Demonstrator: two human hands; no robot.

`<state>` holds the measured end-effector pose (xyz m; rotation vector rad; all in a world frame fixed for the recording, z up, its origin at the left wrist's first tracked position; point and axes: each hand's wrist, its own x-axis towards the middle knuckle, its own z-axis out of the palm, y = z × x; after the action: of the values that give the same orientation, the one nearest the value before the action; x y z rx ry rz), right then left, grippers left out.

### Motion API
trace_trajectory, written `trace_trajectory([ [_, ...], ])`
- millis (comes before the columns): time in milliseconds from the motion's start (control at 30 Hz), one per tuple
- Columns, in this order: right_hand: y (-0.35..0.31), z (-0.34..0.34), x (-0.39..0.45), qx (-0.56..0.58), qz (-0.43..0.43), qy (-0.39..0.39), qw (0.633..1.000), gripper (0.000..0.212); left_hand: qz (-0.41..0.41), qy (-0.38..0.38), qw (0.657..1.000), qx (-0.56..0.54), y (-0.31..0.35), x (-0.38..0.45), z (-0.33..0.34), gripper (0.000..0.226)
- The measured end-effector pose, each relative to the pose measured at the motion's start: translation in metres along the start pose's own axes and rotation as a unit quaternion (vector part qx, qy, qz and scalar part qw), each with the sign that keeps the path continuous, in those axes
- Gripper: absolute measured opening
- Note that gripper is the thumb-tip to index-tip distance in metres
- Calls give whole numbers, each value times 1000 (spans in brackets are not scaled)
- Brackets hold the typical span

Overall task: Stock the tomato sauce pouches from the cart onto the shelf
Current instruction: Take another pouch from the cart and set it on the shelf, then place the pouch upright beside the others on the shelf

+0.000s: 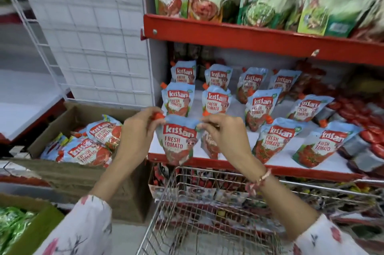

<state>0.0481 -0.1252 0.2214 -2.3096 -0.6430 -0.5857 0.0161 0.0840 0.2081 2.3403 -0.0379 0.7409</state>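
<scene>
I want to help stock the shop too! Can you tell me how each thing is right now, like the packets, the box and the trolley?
held pouch: upright, gripped at its top corners.
left hand: pinching the orange cap corner.
right hand: pinching the other top corner.
shelf pouches: standing in rows on the shelf.
cardboard box: open, pouches lying inside.
cart: wire basket, contents blurred.

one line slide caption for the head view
Both hands, left and right, hold a tomato sauce pouch at the shelf front.
</scene>
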Motion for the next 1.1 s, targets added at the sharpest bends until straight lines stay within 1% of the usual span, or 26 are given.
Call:
trace_trajectory([
  [67,-3,0,19,-1,-2,10,1000,9,-11,10,1000,-8,1,22,-2,17],
  [167,-1,7,40,-3,13,3,1000,11,-33,1,999,-15,-4,44,1,16],
  [367,12,32,63,-56,56,-80,994,17,-70,-27,997,-17,-27,61,24,11],
  [433,15,40,66,-65,71,-99,990,19,-77,-30,997,1,-35,63,31,12],
  [567,22,54,65,-86,74,-125,986,17,-119,-48,992,15,-48,57,40,14],
  [633,24,59,63,-95,77,-142,982,19,-127,-51,990,21,-51,53,42,14],
  [733,27,63,65,-98,74,-139,983,18,-121,-50,991,26,-53,52,41,17],
  [900,25,68,70,-98,73,-139,983,18,-141,-74,987,22,-51,56,38,20],
  [1000,25,70,72,-102,71,-133,983,18,-138,-76,987,28,-50,56,38,21],
  [1100,22,65,70,-108,68,-135,983,19,-143,-103,984,38,-46,57,36,22],
])
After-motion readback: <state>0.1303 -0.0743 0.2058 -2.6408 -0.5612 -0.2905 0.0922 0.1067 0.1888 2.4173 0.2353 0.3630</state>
